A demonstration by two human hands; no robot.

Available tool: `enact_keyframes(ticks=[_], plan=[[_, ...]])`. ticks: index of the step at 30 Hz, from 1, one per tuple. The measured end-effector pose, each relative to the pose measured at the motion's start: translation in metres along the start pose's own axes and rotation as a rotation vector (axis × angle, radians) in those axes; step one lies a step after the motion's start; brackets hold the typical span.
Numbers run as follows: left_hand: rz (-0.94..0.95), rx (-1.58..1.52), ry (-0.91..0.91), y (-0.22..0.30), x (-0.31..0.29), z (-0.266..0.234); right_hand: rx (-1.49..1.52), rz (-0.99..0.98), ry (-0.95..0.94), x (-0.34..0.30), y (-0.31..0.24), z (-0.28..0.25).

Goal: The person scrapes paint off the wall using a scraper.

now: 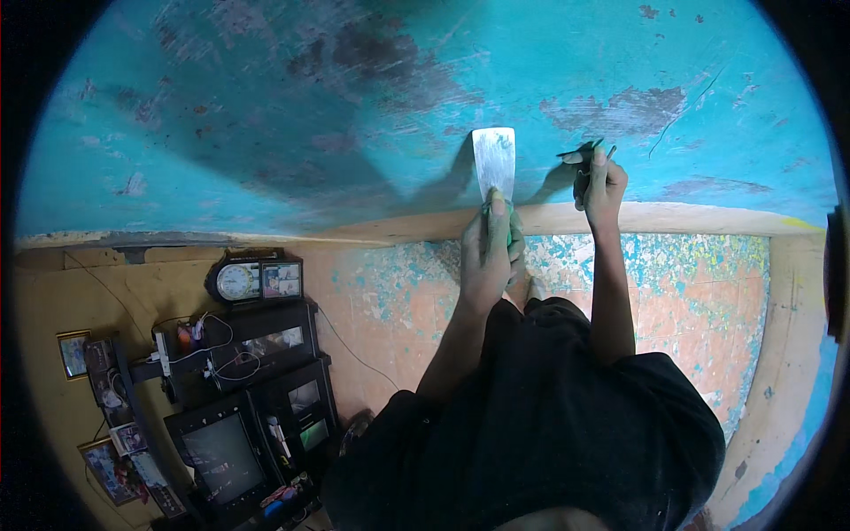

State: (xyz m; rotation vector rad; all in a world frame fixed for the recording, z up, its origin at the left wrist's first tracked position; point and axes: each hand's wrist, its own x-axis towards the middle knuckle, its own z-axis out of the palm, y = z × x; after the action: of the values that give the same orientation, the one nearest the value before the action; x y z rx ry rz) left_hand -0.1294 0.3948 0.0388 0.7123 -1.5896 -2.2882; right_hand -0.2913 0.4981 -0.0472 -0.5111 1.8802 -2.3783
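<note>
The left hand grips the handle of a wide scraper, its blade flat against the turquoise wall. The right hand pinches a thin dark tool beside it. Pushed too steeply, the blade could gouge the plaster. Below, a flaking orange floor and black shelf unit.

This is a lived-in room of a home. A black wooden cabinet holds an old dark-screened television, a round-faced table clock and small framed photographs. The turquoise painted surface is worn and peeling, and the peach wall flakes.
</note>
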Motion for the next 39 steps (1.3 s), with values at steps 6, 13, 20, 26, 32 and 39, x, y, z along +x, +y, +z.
enact_keyframes(ticks=[6,13,20,26,32,39], plan=[[0.013,0.011,-0.012,0.011,-0.002,0.004,0.042,-0.003,-0.023,-0.001,-0.006,-0.001],[0.042,0.021,-0.007,0.0,0.0,0.003,-0.005,-0.028,-0.047,0.0,-0.003,-0.001],[0.011,0.014,0.015,-0.007,0.0,-0.004,-0.05,-0.068,-0.028,0.001,0.01,-0.004],[0.044,-0.001,-0.015,-0.017,0.001,-0.012,-0.106,-0.138,-0.038,0.002,0.009,-0.004],[0.096,0.022,-0.016,-0.01,0.004,-0.008,-0.051,-0.059,-0.056,0.0,0.003,-0.005],[0.051,-0.013,-0.028,-0.011,0.004,-0.011,-0.062,-0.077,-0.058,0.001,0.005,-0.003]])
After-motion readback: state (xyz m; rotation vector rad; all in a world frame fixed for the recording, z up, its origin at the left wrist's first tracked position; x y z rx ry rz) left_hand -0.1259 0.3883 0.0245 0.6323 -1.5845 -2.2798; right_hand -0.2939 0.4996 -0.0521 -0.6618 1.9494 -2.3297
